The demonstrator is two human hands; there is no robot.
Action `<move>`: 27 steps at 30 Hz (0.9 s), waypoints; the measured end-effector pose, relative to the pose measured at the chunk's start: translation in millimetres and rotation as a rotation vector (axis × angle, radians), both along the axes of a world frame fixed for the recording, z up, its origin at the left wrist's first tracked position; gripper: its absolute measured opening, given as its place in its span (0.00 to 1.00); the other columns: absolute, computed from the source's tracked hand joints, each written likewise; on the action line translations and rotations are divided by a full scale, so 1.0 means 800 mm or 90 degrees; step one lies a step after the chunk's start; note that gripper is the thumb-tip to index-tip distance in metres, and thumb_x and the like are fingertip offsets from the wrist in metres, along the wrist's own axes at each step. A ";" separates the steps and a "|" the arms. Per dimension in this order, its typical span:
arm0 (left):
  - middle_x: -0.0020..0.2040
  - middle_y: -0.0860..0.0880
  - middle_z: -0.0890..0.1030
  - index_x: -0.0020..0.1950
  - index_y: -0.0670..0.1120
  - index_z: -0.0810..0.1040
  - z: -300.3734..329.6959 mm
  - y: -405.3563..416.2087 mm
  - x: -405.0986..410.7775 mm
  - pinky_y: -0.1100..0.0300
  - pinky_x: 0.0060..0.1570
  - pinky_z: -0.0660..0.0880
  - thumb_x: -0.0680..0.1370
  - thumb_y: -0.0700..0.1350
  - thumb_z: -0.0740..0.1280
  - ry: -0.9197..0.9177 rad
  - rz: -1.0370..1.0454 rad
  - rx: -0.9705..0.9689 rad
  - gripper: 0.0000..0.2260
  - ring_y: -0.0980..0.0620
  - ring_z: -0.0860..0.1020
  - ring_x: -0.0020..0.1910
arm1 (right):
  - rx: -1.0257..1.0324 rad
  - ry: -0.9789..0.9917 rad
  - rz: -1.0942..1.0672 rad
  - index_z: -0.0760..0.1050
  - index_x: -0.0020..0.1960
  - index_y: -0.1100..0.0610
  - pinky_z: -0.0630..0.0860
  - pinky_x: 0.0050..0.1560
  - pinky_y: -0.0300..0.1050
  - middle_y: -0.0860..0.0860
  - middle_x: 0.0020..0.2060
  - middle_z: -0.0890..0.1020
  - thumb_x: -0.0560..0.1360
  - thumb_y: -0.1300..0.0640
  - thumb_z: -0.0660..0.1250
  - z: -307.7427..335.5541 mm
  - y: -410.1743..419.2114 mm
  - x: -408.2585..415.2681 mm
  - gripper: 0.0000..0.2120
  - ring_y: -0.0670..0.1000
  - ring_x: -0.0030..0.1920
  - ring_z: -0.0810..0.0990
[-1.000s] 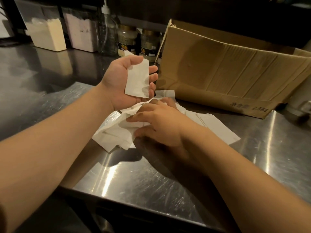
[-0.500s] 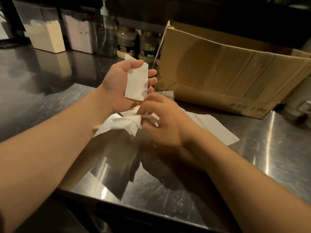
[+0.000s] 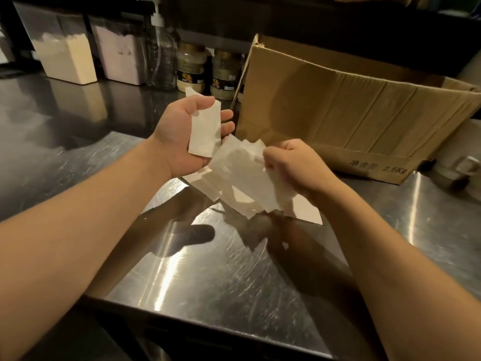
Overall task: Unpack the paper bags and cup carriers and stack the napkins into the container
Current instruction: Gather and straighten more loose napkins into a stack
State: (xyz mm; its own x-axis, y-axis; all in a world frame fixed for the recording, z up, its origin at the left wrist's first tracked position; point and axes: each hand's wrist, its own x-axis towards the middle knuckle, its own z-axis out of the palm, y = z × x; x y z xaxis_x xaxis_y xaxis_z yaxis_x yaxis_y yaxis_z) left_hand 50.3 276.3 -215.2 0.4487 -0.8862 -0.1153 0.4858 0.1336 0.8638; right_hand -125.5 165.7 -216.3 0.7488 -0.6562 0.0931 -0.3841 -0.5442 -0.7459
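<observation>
Left hand: the left hand [image 3: 182, 136] is held palm up above the bench, thumb and curled fingers holding a small stack of white folded paper napkins [image 3: 204, 134] upright against the palm.
Right hand: the right hand [image 3: 291, 165] is raised just beside the left, its fingertips pinching a loose, fanned bunch of white paper napkins [image 3: 242, 178] at their upper edge — the sheets hang down and to the left, clear of the steel.
On the bench: a few more flat white napkins [image 3: 304, 209] lie on the scratched stainless-steel bench [image 3: 208, 269] under the right wrist, towards the middle of its far half.
Box: a large open brown cardboard box [image 3: 351, 121] stands along the far right edge of the bench, its near wall facing the hands; what it holds is hidden.
Back left: two clear plastic containers of pale powder [image 3: 67, 58], a clear pump bottle [image 3: 160, 53] and two gold-lidded glass jars [image 3: 191, 66] stand in a row on the darker counter behind — well apart from the napkins.
</observation>
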 end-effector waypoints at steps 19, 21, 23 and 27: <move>0.49 0.45 0.80 0.66 0.45 0.78 -0.005 -0.002 0.004 0.56 0.45 0.77 0.80 0.53 0.62 -0.012 -0.015 0.020 0.19 0.49 0.78 0.45 | -0.054 0.026 0.073 0.80 0.60 0.51 0.83 0.53 0.52 0.48 0.51 0.84 0.76 0.51 0.73 -0.023 -0.007 0.005 0.13 0.51 0.50 0.83; 0.49 0.45 0.81 0.65 0.45 0.78 -0.004 -0.002 0.004 0.56 0.46 0.78 0.80 0.53 0.62 -0.015 0.006 0.014 0.18 0.49 0.78 0.46 | -0.010 -0.024 0.081 0.80 0.56 0.53 0.83 0.50 0.49 0.49 0.49 0.84 0.76 0.55 0.72 -0.020 -0.008 0.002 0.10 0.51 0.49 0.83; 0.49 0.45 0.81 0.64 0.45 0.79 -0.003 -0.001 0.002 0.56 0.48 0.78 0.80 0.53 0.62 -0.016 0.019 0.007 0.18 0.49 0.78 0.48 | 0.044 -0.067 0.095 0.80 0.53 0.53 0.80 0.48 0.46 0.49 0.47 0.83 0.76 0.57 0.72 -0.016 -0.008 0.000 0.06 0.50 0.47 0.83; 0.54 0.45 0.81 0.70 0.46 0.77 -0.003 -0.001 0.001 0.51 0.52 0.80 0.80 0.55 0.62 -0.044 -0.011 0.030 0.22 0.46 0.80 0.54 | 0.184 -0.169 0.134 0.80 0.53 0.50 0.80 0.47 0.43 0.48 0.48 0.84 0.71 0.53 0.71 -0.011 -0.005 -0.001 0.11 0.47 0.46 0.83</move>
State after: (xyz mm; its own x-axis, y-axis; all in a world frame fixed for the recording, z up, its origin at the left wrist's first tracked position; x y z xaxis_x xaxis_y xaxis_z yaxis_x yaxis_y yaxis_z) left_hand 51.0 275.8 -217.4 0.4417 -0.8882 -0.1265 0.4267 0.0839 0.9005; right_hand -126.2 161.4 -225.1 0.8441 -0.5188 0.1354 -0.0617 -0.3448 -0.9366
